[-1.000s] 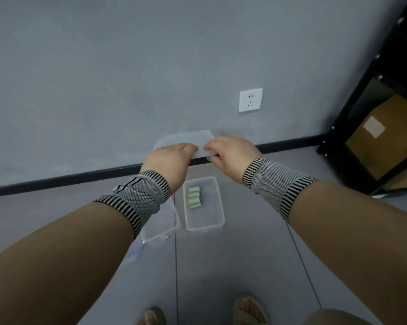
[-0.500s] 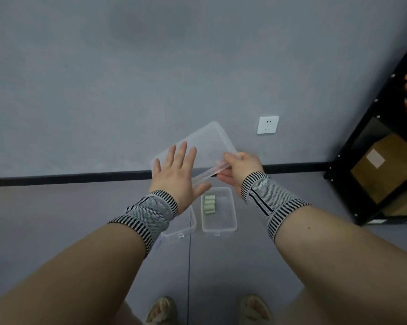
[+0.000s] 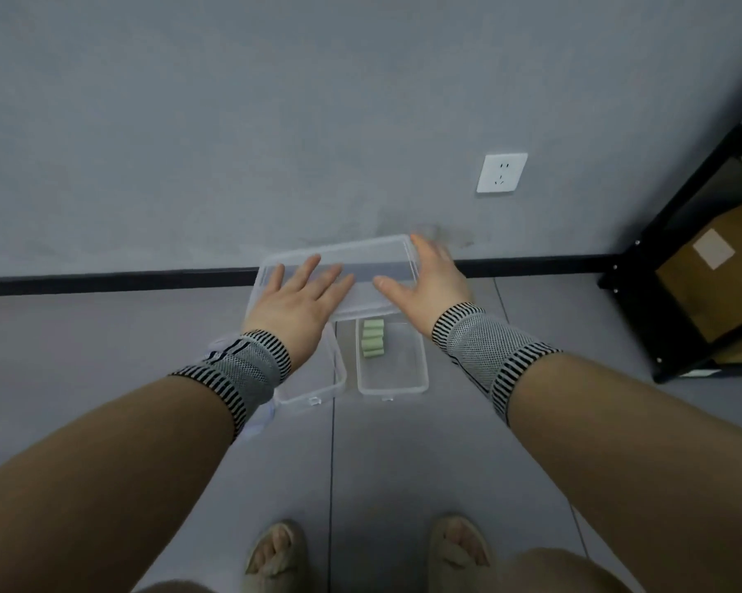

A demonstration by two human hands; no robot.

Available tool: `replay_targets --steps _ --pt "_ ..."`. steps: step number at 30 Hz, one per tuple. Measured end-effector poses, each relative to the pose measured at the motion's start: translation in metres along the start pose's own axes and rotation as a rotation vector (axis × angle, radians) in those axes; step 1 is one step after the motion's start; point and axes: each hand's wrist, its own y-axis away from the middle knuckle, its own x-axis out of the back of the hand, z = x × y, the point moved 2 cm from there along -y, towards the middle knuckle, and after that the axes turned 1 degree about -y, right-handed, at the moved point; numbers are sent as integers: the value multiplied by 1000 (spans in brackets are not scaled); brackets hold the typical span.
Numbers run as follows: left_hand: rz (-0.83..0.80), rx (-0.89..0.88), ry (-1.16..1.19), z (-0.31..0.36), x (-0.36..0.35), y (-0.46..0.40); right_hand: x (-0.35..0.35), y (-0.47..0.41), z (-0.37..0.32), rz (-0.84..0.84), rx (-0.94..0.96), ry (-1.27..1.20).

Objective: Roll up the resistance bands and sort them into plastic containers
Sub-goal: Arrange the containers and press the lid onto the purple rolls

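A plain grey wall meets a grey tiled floor along a black skirting board. A white power socket sits low on the wall. At right, a black metal shelving unit holds a cardboard box.
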Motion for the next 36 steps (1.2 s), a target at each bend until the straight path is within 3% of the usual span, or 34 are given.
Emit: replay_targets --steps 4,9,13,16,19,23,25,30,33,36 --pt "11 -134 -91 3 -35 -29 -33 -27 35 -106 18 156" --pt "53 -191 -130 5 -84 -63 -66 -61 86 -194 -112 294" --pt "47 -80 -81 8 -124 -87 -95 -82 119 -256 -205 288" --pt "79 239 268 12 -147 -106 -114 -94 143 -216 -275 337" --pt "66 630 1025 17 -174 -120 -135 -93 165 -137 -424 211" --pt "20 649 1462 27 -210 -124 -164 -75 190 -131 -594 85" --pt "0 639 1554 32 -223 -125 -174 -65 200 -119 -649 68" --pt "15 642 1419 46 -240 -125 -196 -47 211 -88 -743 38" --pt "60 647 1469 55 -247 -123 -201 -46 216 -40 -800 13" --pt "-14 568 1424 61 -254 -124 -203 -47 219 -34 -827 15"
